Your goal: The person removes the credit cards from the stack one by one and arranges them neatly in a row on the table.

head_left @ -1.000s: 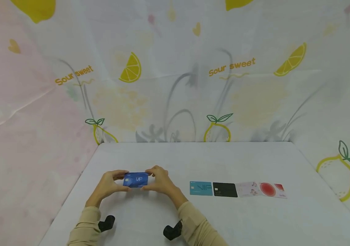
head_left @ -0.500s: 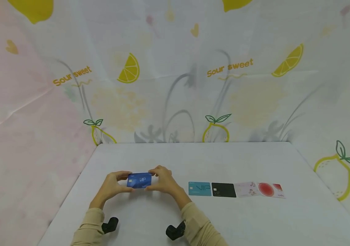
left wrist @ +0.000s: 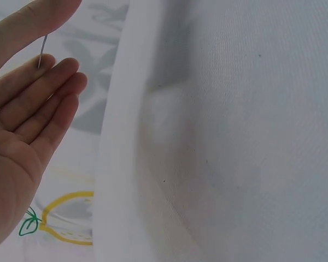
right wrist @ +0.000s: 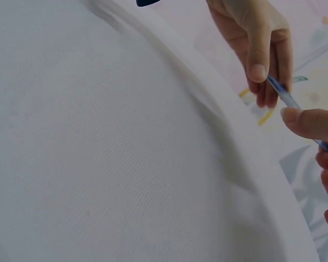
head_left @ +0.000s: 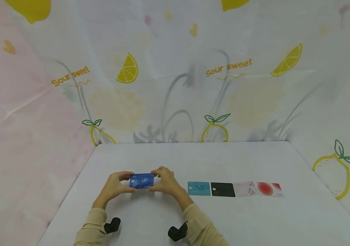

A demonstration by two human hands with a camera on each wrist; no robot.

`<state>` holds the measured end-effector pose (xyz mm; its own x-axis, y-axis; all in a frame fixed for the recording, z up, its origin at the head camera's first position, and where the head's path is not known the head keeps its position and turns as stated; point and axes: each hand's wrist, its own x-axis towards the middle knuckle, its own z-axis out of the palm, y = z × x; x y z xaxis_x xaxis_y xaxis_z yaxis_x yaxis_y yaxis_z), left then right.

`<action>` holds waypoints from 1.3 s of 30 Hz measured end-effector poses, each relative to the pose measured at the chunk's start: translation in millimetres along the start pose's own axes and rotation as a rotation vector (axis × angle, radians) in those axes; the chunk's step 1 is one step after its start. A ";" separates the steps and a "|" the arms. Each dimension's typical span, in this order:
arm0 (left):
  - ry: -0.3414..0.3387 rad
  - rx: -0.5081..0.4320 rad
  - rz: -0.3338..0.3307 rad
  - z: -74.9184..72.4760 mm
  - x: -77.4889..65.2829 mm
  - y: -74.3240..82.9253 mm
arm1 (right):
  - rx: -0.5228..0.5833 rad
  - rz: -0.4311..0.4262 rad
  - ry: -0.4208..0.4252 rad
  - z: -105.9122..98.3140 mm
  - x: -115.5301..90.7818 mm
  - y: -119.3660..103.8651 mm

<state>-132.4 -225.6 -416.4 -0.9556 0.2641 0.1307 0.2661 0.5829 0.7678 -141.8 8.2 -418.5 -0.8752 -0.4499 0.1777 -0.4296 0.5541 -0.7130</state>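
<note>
A blue VIP card [head_left: 141, 181] is held up above the white table between both hands, its printed face toward the head camera. My left hand [head_left: 114, 186] pinches its left edge between thumb and fingers; my right hand [head_left: 165, 182] pinches the right edge the same way. In the left wrist view the card [left wrist: 42, 52] appears edge-on as a thin line between thumb and fingertips of the left hand [left wrist: 27, 103]. The right wrist view shows the card [right wrist: 287, 98] nearly edge-on, with the left hand [right wrist: 259, 43] beyond it and the right hand [right wrist: 320, 128] nearer.
To the right on the white table [head_left: 239, 225] lies a row of cards: a teal VIP card [head_left: 198, 188], a black VIP card [head_left: 223, 190], a pale pink flowered card [head_left: 245, 189] and a card with a red circle [head_left: 265, 188]. A lemon-patterned cloth [head_left: 168, 102] hangs behind.
Both hands and the blue card have shifted slightly to the right over the last second, still gripping it at both ends. The row of cards stays as it was.
</note>
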 end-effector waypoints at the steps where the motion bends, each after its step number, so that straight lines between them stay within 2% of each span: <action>1: 0.001 0.000 -0.001 0.9 0.4 -0.1 | -0.001 0.001 0.003 -0.4 -0.6 0.3; 9: 0.009 -0.008 0.013 8.7 2.8 -0.1 | -0.036 -0.008 0.011 -4.1 -3.5 5.4; 13: 0.008 -0.009 0.018 12.6 4.5 1.1 | -0.045 0.015 -0.008 -7.2 -4.1 8.1; 20: 0.003 0.013 -0.017 20.5 5.3 0.9 | -0.064 0.048 -0.062 -13.3 -7.4 11.2; 33: -0.023 0.051 0.038 30.8 12.7 1.2 | -0.095 0.083 -0.091 -20.2 -15.2 18.9; 39: -0.018 0.044 0.029 37.7 13.7 2.0 | -0.118 0.080 -0.099 -23.1 -19.2 21.9</action>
<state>-140.2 -191.8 -436.7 -0.9449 0.2955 0.1409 0.2998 0.6081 0.7351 -139.5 45.2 -421.9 -0.8841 -0.4643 0.0520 -0.3875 0.6666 -0.6368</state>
